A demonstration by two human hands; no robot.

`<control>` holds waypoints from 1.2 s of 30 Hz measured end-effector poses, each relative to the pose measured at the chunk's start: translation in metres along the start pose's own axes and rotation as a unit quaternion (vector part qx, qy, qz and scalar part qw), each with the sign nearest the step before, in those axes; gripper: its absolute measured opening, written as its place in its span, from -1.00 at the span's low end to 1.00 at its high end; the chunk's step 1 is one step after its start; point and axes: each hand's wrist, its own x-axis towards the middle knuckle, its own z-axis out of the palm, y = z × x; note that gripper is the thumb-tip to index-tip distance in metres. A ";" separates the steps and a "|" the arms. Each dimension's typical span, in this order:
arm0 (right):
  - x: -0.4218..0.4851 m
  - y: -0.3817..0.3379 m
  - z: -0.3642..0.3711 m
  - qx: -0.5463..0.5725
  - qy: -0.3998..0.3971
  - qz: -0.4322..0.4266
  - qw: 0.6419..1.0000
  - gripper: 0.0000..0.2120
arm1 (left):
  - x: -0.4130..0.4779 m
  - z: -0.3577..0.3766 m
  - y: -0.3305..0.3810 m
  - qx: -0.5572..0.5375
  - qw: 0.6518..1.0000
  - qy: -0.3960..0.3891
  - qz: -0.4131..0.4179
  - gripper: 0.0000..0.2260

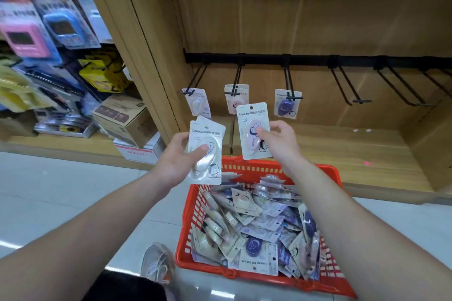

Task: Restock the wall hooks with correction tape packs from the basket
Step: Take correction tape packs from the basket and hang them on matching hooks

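My left hand (179, 156) grips a small stack of white correction tape packs (206, 154) above the basket's far left corner. My right hand (278, 140) pinches a single pink pack (254, 127) upright, just below the middle wall hook. A black rail (318, 60) on the wooden back panel carries several hooks. The three left hooks each hold a pack: a pale one (197, 101), a pink one (236, 98), a purple one (286, 104). The hooks to the right (352, 88) are bare. The red basket (190, 217) on the floor is full of loose packs.
A wooden partition (146, 44) divides this bay from a left bay hung with calculators (24, 36) and stacked cardboard boxes (124, 120). A low wooden shelf (354, 149) runs under the hooks. My shoe (156, 264) is beside the basket on the pale tiled floor.
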 end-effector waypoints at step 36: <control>-0.018 -0.044 -0.027 -0.107 -0.210 0.047 0.971 -0.83 | 0.020 0.047 0.031 -0.101 0.994 -0.020 0.042 -0.60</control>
